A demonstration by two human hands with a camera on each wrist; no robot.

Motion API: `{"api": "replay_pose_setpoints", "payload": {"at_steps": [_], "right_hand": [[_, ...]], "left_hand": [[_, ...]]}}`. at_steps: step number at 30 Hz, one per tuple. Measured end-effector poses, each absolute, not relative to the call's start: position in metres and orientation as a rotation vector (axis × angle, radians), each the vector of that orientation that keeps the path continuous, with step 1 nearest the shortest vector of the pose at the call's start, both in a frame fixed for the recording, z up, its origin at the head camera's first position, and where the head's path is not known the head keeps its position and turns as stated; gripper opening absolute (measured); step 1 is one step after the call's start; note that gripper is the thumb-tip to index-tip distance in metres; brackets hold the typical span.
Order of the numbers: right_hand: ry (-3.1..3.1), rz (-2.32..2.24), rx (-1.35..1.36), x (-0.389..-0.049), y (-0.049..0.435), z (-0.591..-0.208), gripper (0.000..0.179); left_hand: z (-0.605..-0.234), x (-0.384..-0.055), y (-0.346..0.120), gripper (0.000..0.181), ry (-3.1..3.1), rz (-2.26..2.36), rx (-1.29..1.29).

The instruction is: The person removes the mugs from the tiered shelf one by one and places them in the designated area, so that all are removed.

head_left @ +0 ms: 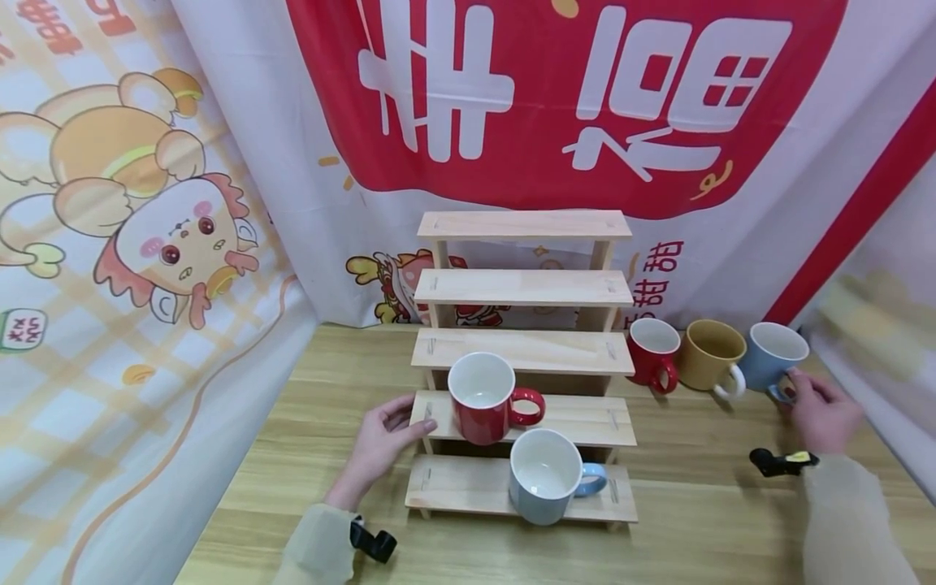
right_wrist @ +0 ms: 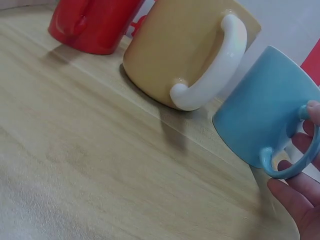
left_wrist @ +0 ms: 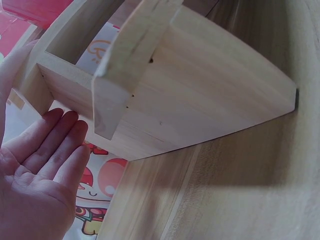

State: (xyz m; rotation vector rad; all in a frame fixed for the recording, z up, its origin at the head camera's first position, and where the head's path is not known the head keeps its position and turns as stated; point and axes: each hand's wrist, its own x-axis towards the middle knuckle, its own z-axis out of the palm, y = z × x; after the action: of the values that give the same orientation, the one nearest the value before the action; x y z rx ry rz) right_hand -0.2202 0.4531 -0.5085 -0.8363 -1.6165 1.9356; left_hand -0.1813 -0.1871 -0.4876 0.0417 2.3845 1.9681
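Observation:
My right hand holds the handle of a light blue mug at the right end of a row on the table. In the right wrist view, fingers and thumb are curled about that handle. At the left side of a stepped wooden rack, my left hand has its thumb at the second step from the bottom. Its other fingers stretch out beside the rack's side in the left wrist view. A red mug stands on that second step, and another light blue mug on the lowest.
Left of the held mug stand a mustard-yellow mug with a white handle and another red mug. Printed cloth hangs behind and at both sides of the wooden table.

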Motion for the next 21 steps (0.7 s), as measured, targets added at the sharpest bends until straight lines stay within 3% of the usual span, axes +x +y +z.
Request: {"api": "replay_pose_setpoints", "payload": {"at_steps": [8,14,21], "right_hand": [[-1.633,1.785,-0.82,-0.22,0.454,-0.493,0.004],[-1.523,1.814,-0.753,-0.218,0.439,-0.451,0.036],[-1.641,1.742,-0.575,-0.218,0.406,-0.4,0.045]], "left_hand": [[-0.487,-0.182,-0.187,0.072,2.373,1.979,0.053],[-0.487,-0.182,-0.187,0.073,2.372,1.975,0.062],[-0.486,-0.181,-0.188,0.073,2.371,1.974,0.05]]}}
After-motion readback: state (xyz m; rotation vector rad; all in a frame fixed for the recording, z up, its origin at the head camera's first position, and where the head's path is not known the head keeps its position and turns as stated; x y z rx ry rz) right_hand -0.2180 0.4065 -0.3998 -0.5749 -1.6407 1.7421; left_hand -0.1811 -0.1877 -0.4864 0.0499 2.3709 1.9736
